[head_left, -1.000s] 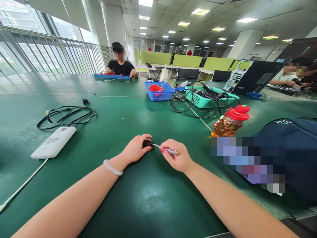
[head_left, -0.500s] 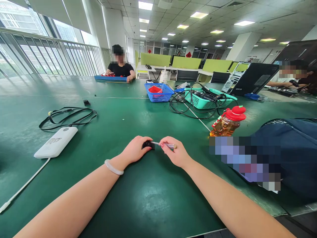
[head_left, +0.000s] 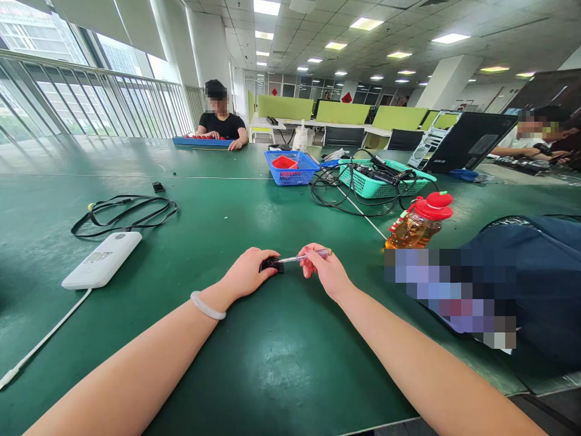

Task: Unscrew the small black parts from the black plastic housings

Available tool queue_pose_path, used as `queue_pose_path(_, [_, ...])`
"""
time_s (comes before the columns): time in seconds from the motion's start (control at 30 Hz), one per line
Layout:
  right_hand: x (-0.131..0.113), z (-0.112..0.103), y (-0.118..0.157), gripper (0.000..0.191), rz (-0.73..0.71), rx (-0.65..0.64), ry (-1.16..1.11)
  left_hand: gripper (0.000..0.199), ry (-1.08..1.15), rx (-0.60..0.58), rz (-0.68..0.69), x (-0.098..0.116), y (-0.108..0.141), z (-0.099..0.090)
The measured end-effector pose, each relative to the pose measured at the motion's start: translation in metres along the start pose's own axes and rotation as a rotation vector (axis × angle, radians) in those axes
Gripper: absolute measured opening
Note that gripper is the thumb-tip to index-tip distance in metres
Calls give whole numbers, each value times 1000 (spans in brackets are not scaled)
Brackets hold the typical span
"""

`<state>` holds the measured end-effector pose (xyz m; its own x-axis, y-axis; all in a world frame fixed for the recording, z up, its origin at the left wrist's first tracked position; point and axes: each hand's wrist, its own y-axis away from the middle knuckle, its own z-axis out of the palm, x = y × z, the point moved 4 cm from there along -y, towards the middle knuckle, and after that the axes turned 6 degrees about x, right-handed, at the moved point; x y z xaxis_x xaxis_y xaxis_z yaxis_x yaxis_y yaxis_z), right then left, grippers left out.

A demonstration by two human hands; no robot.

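Observation:
Near the middle of the green table (head_left: 272, 363), my left hand (head_left: 247, 271) grips a small black part (head_left: 271, 264) between thumb and fingers, low against the tabletop. The part's exact kind is too small to make out. In my right hand (head_left: 327, 272) is a slim screwdriver (head_left: 302, 258) with a clear handle, pinched between thumb and fingers. Its metal shaft points left, and the tip meets the black part or lies just over it. A pale bangle (head_left: 207, 306) circles my left wrist.
Left lie a white power bank (head_left: 102, 260) and a looped black cable (head_left: 124, 215). Beyond stand a blue basket (head_left: 293, 175), a green basket (head_left: 370, 188) with cables and a red-capped bottle (head_left: 415, 227). A dark bag (head_left: 540, 278) lies right; a person (head_left: 222, 124) sits opposite.
My right hand has shifted slightly right and the screwdriver's handle end has risen, so the tool slopes more. The fingers on it have re-set. My left hand stays on the black part.

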<state>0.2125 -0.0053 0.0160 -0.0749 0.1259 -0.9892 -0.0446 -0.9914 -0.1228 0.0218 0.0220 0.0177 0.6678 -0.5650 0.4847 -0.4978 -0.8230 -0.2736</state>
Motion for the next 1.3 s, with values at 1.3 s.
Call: queue_pose_path(1.3, [-37,21,36,13,-591,-201,633,38,-20,1,4,0,1,0])
